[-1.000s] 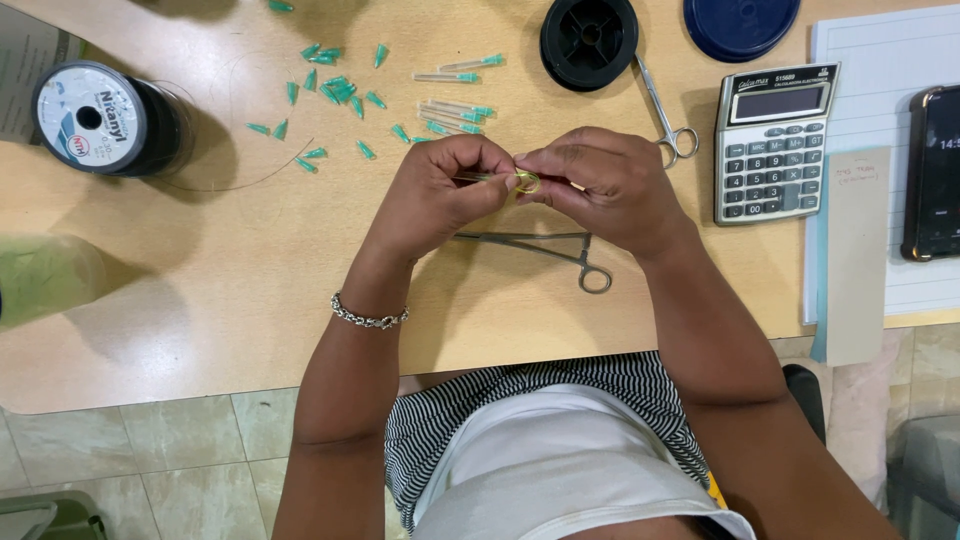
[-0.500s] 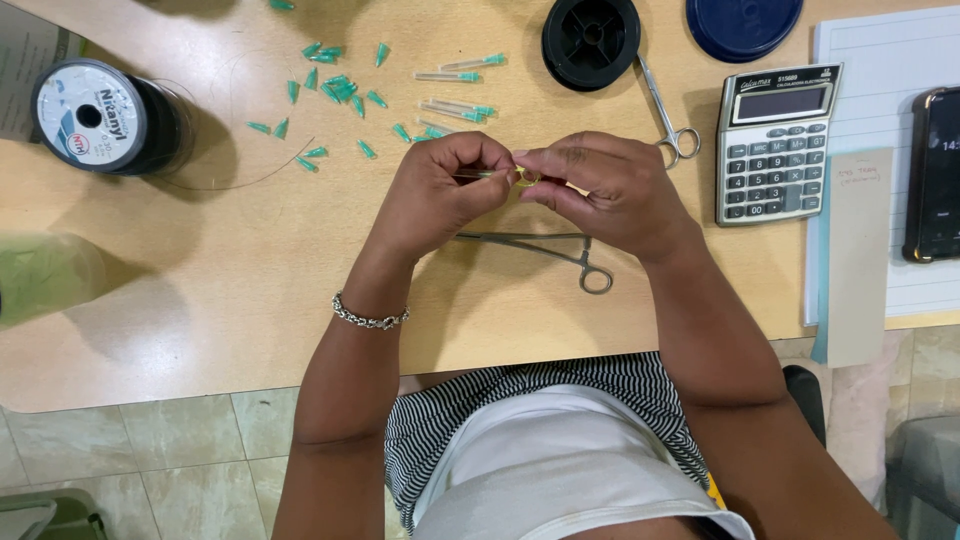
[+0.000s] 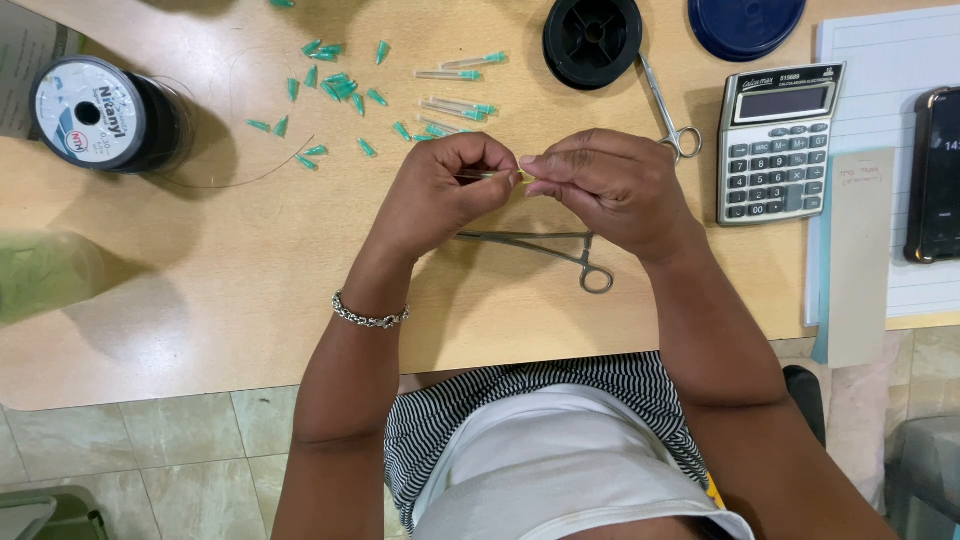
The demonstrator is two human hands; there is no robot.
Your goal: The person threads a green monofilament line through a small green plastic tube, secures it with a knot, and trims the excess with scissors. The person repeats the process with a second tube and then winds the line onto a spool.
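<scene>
Nearest on the wooden bench (image 3: 200, 300) lie the steel forceps (image 3: 545, 250), just below both hands. Above them the left hand (image 3: 440, 190) and the right hand (image 3: 610, 185) meet fingertip to fingertip — each grip is pressed together, pinching one thin needle piece (image 3: 495, 176) between them. Farther away lie scattered green caps (image 3: 330, 85), scissors (image 3: 668, 110), a calculator (image 3: 780, 140) and a black spool (image 3: 592, 40).

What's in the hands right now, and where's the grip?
A thin needle-like piece, pinched at its ends between left hand and right hand fingertips; finer detail cannot be told.
</scene>
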